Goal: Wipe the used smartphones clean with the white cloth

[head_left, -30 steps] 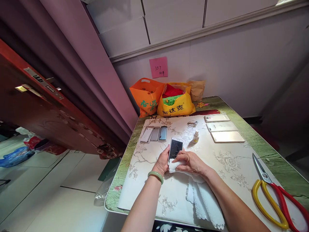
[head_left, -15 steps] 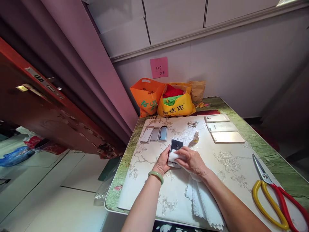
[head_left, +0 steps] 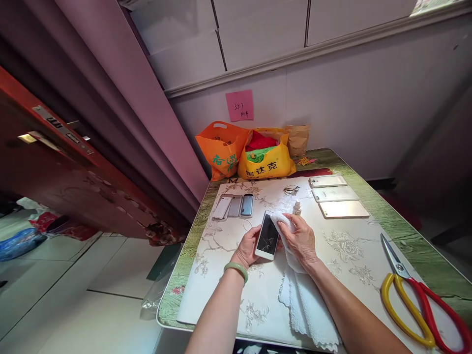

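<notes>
A white smartphone (head_left: 267, 237) with a cracked dark screen is gripped along its left edge by my left hand (head_left: 249, 247), which has a green bangle at the wrist. My right hand (head_left: 300, 238) pinches a white cloth (head_left: 309, 305) and presses a fold of it on the phone's upper right corner. The rest of the cloth trails down over the table's front. Just beyond my right hand stands a small white bottle (head_left: 297, 207), its lower part partly hidden.
Several more phones lie around: a left group (head_left: 234, 205) and a right group (head_left: 332, 195). Large scissors (head_left: 405, 285) with yellow and red handles rest at right. An orange bag (head_left: 223, 152), a yellow bag (head_left: 267, 160) and wire-framed glasses (head_left: 291, 190) are at the back.
My right hand has slid the cloth from the phone's lower screen up to its upper right edge, uncovering the cracks. The phone has tilted slightly in my left hand.
</notes>
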The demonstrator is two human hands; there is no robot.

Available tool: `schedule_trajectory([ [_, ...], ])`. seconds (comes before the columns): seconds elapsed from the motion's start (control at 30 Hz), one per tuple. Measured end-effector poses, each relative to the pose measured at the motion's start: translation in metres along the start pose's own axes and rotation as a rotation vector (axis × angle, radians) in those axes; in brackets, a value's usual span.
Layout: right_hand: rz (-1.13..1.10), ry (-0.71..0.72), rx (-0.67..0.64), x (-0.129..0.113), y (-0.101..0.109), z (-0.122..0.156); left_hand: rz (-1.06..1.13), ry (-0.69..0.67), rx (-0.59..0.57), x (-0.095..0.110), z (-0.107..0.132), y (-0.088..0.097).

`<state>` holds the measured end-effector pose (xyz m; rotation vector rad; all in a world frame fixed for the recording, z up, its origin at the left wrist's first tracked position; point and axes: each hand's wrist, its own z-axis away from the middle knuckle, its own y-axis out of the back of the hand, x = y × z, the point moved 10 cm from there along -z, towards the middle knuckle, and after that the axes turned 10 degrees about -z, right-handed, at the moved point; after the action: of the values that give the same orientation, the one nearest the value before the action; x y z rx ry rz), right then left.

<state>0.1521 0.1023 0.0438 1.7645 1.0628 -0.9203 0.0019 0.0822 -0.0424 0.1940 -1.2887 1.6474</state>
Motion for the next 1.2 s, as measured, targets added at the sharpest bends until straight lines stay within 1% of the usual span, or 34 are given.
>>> schedule_trajectory([
  [0.1, -0.055, -0.008, 0.011, 0.003, 0.001, -0.001, -0.029, -0.015, -0.024, 0.001, 0.003, -0.005],
  [0.2, -0.144, -0.018, 0.043, 0.004, 0.003, 0.000, -0.076, -0.093, -0.036, 0.009, 0.008, -0.009],
  [0.33, -0.249, -0.036, 0.091, -0.003, 0.009, -0.001, -0.118, -0.177, -0.115, 0.018, 0.011, -0.020],
  [0.4, -0.264, -0.023, 0.065, -0.013, 0.007, -0.003, -0.119, -0.202, -0.095, 0.020, 0.010, -0.018],
  [0.47, -0.235, 0.015, 0.016, -0.026, 0.002, -0.006, -0.119, -0.218, -0.042, 0.021, 0.008, -0.013],
  [0.53, -0.160, 0.057, -0.014, -0.038, -0.002, -0.007, -0.124, -0.227, -0.001, 0.019, 0.007, -0.008],
  [0.6, -0.074, 0.090, -0.040, -0.045, -0.002, -0.007, -0.134, -0.236, 0.005, 0.018, 0.007, -0.007],
  [0.63, -0.034, 0.109, -0.079, -0.049, -0.003, -0.004, -0.137, -0.246, -0.002, 0.018, 0.007, -0.008],
  [0.7, 0.038, 0.165, -0.215, -0.056, -0.009, 0.007, -0.129, -0.273, -0.021, 0.020, 0.009, -0.011],
  [0.8, 0.117, 0.274, -0.426, -0.068, -0.017, 0.041, -0.117, -0.275, -0.019, 0.023, 0.012, -0.014],
  [0.9, 0.132, 0.351, -0.535, -0.078, -0.020, 0.072, -0.130, -0.235, -0.022, 0.023, 0.015, -0.018],
  [0.97, 0.125, 0.364, -0.558, -0.082, -0.022, 0.078, -0.132, -0.216, -0.026, 0.022, 0.016, -0.019],
  [1.03, 0.119, 0.335, -0.514, -0.081, -0.023, 0.068, -0.132, -0.212, -0.032, 0.022, 0.016, -0.020],
  [1.07, 0.119, 0.303, -0.464, -0.079, -0.022, 0.057, -0.131, -0.220, -0.045, 0.022, 0.016, -0.021],
  [1.13, 0.128, 0.220, -0.313, -0.071, -0.014, 0.030, -0.138, -0.244, -0.066, 0.024, 0.016, -0.023],
  [1.2, 0.143, 0.132, -0.135, -0.061, -0.001, 0.008, -0.158, -0.253, -0.057, 0.025, 0.015, -0.023],
])
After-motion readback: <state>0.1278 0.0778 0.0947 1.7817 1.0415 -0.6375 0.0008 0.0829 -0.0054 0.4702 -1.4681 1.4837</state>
